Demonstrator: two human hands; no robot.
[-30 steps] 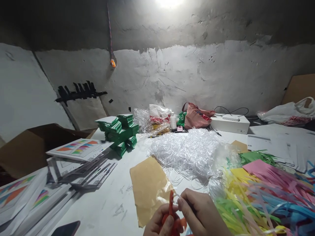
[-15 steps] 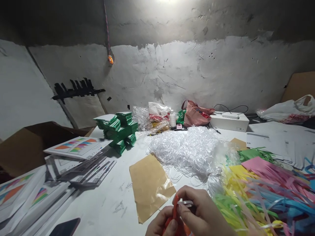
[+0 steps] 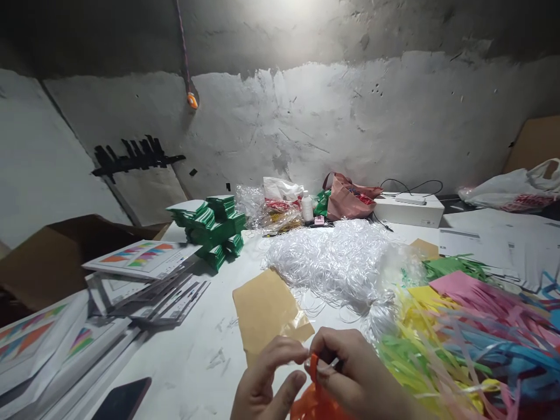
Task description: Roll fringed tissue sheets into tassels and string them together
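At the bottom centre my right hand is closed, pinching a narrow, upright twisted part of orange tissue paper between thumb and fingers. The paper's wider, crumpled part hangs below and runs off the bottom edge. My left hand is just to its left, thumb and forefinger spread apart. Its fingertip reaches the top of the orange strip; whether it touches cannot be made out. Beyond my hands lies a brown paper sheet. To the right spreads a heap of fringed tissue paper in yellow, pink, blue and green.
A tangled pile of white string covers the table's middle. Green folded packs are stacked left of it. Printed white envelopes and a phone lie on the left. Bags, a white bottle and a white box line the wall.
My left hand has let go of the orange paper and moved left, its fingers opening. My right hand keeps its pinch. The view has shifted slightly.
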